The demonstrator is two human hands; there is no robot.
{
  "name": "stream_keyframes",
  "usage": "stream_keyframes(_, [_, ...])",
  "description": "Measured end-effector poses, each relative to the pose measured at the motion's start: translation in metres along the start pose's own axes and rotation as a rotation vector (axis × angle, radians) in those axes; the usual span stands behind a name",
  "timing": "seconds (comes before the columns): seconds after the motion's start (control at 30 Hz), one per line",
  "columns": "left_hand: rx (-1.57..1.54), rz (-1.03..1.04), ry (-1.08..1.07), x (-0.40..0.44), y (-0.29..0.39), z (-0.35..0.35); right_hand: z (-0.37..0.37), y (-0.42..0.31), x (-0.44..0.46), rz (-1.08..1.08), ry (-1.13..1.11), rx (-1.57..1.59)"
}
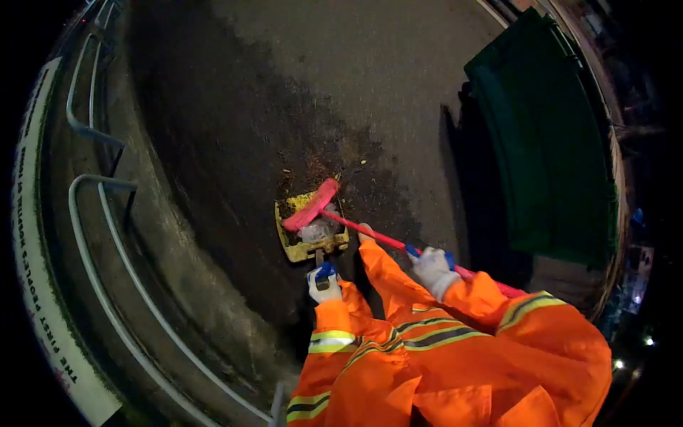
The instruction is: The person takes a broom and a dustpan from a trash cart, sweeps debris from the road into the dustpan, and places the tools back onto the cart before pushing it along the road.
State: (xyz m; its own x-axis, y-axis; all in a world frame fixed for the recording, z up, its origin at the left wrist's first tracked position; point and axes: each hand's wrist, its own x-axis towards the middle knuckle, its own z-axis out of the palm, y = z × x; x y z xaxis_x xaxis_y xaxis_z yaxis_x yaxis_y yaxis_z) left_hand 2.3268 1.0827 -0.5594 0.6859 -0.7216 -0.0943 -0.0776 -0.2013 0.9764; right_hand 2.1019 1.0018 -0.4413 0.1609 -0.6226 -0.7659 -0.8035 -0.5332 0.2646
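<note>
Dustpan yellow; broom pinkish-red; gloves white-blue; jacket orange, yellow-grey striped.

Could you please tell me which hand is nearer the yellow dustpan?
Left: the white-gloved left hand grips the dustpan by its handle; the right hand, farther right, holds the long red broom.

Beyond the boxy yellow plastic dustpan, small brown scraps cannot be identified; inside it, crumpled translucent plastic is partly hidden.
</note>
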Motion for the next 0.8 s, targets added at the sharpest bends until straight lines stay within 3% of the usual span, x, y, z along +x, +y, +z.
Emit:
stream_keyframes(0.03, [-0.027,0.012,0.001,-0.005,0.0,-0.003,-0.024,0.016,-0.027,0.032,-0.108,0.108])
stream_keyframes(0.17, [-0.125,0.022,0.047,-0.014,-0.007,-0.011,-0.042,0.094,-0.055,0.139,0.229,0.158])
stream_keyframes(0.3, [0.004,-0.037,0.078,-0.023,0.005,-0.009,-0.064,0.124,0.002,0.051,0.585,0.035])
stream_keyframes(0.37, [-0.044,-0.076,0.093,-0.028,0.005,-0.008,-0.073,0.128,0.068,-0.072,0.701,0.146])
stream_keyframes(0.4, [0.059,0.061,0.073,-0.03,-0.007,-0.012,-0.099,0.114,0.096,-0.058,0.649,0.178])
stream_keyframes(0.47, [0.126,0.009,0.095,-0.042,-0.023,-0.013,-0.158,0.061,0.157,-0.04,0.475,0.178])
stream_keyframes(0.5, [-0.001,0.0,0.192,-0.049,-0.018,-0.007,-0.179,0.03,0.192,-0.047,0.484,0.031])
stream_keyframes(0.53, [-0.11,-0.034,0.277,-0.057,-0.026,-0.004,-0.205,0.001,0.226,-0.113,0.439,0.12])
stream_keyframes(0.6, [-0.128,-0.059,0.267,-0.06,-0.012,-0.005,-0.225,-0.06,0.289,-0.132,0.418,0.001])
stream_keyframes(0.7, [-0.054,0.002,0.288,-0.054,-0.023,-0.005,-0.253,-0.119,0.314,-0.087,0.329,-0.108])
stream_keyframes(0.77, [-0.041,-0.028,0.303,-0.047,-0.023,-0.004,-0.23,-0.11,0.301,-0.232,0.319,-0.241])
stream_keyframes(0.8, [-0.045,-0.049,0.316,-0.04,-0.023,-0.003,-0.211,-0.093,0.289,-0.403,0.291,-0.442])
